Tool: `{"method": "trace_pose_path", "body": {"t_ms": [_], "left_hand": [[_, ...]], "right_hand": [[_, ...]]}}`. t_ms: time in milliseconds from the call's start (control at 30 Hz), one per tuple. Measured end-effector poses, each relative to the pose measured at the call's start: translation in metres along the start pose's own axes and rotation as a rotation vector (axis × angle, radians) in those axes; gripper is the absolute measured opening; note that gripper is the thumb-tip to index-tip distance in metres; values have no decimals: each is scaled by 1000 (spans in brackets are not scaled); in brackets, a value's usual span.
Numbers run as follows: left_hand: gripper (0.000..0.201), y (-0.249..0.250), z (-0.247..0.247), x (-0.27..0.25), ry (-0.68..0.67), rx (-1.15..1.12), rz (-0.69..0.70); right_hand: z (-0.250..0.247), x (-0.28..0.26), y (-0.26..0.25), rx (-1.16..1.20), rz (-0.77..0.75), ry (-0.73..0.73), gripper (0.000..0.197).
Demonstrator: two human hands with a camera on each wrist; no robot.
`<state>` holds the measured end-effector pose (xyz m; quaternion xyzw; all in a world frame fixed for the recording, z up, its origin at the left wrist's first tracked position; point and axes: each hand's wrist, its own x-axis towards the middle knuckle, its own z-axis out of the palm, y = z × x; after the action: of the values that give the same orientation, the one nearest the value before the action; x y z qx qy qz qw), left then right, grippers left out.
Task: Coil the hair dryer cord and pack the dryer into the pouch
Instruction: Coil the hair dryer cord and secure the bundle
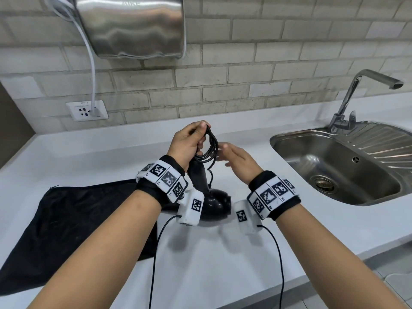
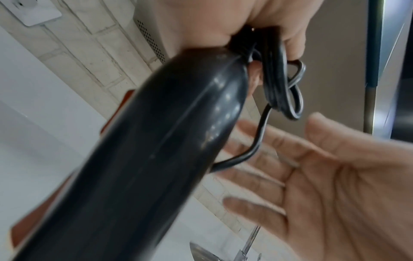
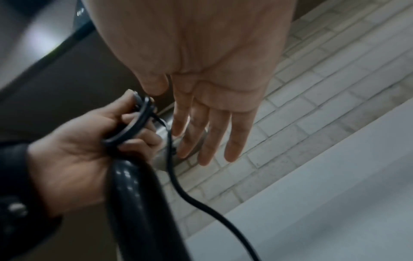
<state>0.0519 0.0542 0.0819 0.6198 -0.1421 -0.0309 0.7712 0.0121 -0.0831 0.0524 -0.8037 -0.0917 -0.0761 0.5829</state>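
My left hand (image 1: 189,141) grips the coiled black cord (image 1: 209,146) together with the top of the hair dryer's handle (image 1: 199,175). The black dryer (image 1: 215,202) hangs below it, body down near the counter. In the left wrist view the handle (image 2: 156,150) fills the middle, with cord loops (image 2: 283,84) pinched under the fingers. My right hand (image 1: 236,157) hovers just right of the coil, fingers straight, holding nothing; the right wrist view shows its flat palm (image 3: 212,70) beside the coil (image 3: 134,123). A black mesh pouch (image 1: 73,224) lies flat on the counter at the left.
A white counter (image 1: 223,253) runs under the hands. A steel sink (image 1: 338,166) with a tap (image 1: 365,90) sits at the right. On the brick wall hang a steel hand dryer (image 1: 133,27) and a socket plate (image 1: 87,110) with a white cable.
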Motion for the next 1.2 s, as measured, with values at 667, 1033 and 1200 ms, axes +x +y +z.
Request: {"method": "trace_pose_path", "body": {"t_ms": [667,1033,1200], "left_hand": [[11,1,1,-1,-30,99,-2],[17,3,1,6,-91,250,-36],[12,2,3,6,-14,202,-23]], "right_hand": [[-8,25,-21,-342,-19,250,24],[-12,26,-57,-308,-192,323,20],[-13,16,-47,-280,-247,277,17]]}}
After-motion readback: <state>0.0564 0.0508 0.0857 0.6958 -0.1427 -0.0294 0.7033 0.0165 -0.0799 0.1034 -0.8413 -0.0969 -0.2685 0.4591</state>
